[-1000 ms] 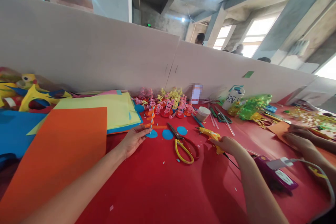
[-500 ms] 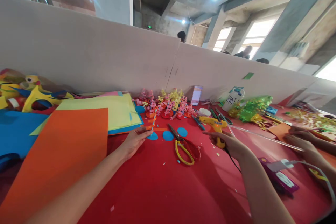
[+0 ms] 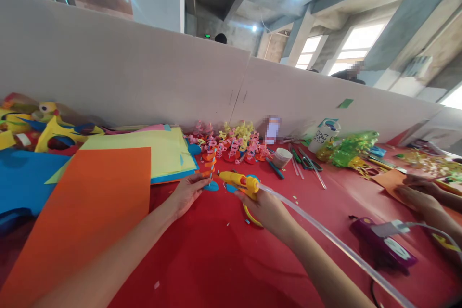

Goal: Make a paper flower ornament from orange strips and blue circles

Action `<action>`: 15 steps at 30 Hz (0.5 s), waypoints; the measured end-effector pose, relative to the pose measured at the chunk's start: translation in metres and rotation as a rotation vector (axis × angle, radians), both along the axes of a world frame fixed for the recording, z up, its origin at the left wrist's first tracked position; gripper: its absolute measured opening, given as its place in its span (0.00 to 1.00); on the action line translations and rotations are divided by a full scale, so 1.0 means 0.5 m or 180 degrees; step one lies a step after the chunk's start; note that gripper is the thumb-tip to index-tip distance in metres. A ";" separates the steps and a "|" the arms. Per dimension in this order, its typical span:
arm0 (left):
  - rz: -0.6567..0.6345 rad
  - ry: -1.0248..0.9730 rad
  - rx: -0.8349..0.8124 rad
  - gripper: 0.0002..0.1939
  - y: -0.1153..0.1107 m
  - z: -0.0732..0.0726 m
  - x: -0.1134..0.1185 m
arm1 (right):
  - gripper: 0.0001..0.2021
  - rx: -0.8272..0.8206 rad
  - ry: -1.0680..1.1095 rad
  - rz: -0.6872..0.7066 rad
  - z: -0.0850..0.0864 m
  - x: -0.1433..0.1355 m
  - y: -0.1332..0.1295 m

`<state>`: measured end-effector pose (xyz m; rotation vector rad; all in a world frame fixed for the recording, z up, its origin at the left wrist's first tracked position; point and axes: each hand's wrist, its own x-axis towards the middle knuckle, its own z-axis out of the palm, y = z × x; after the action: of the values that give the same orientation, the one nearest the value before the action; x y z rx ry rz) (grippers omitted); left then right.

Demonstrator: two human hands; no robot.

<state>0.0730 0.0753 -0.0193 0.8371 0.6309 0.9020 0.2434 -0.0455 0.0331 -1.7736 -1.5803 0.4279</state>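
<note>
Between the fingers of my left hand (image 3: 188, 193) is an upright blue-and-white paper stick (image 3: 212, 161) with an orange paper strip around it. A blue paper disc (image 3: 212, 186) lies at its lower end. My right hand (image 3: 269, 209) is wrapped around a yellow hot glue gun (image 3: 238, 181), a long clear glue stick (image 3: 325, 233) running out of its back. The gun's nozzle points left, close to the paper stick; I cannot tell whether they touch. Yellow-handled scissors (image 3: 252, 216) lie mostly hidden under my right hand and the gun.
Pink and yellow paper spirals (image 3: 238, 142) stand along the white partition (image 3: 151, 77). Orange sheets (image 3: 94, 202) and yellow sheets (image 3: 166, 154) lie to the left. A white jar (image 3: 282, 158) and a purple power strip (image 3: 384, 245) are right. A co-worker's hands (image 3: 418, 197) hold orange paper.
My right hand has swung the glue gun leftward, from beside the scissors to the paper stick, and its back has turned toward me. My left hand has hardly moved.
</note>
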 end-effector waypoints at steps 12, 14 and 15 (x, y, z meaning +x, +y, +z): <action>-0.0016 -0.0065 -0.0144 0.10 0.000 0.000 0.001 | 0.11 0.0109 -0.0211 0.0051 -0.018 -0.003 0.016; -0.0009 -0.0066 -0.0169 0.11 -0.001 0.001 0.002 | 0.11 0.0122 -0.0252 0.0031 -0.022 -0.001 0.017; -0.0005 -0.0068 -0.0179 0.11 -0.001 0.001 0.002 | 0.11 0.0140 -0.0253 0.0047 -0.022 -0.001 0.017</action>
<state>0.0739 0.0749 -0.0187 0.7765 0.6342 0.8868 0.2428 -0.0370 0.0220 -1.7661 -1.6462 0.3308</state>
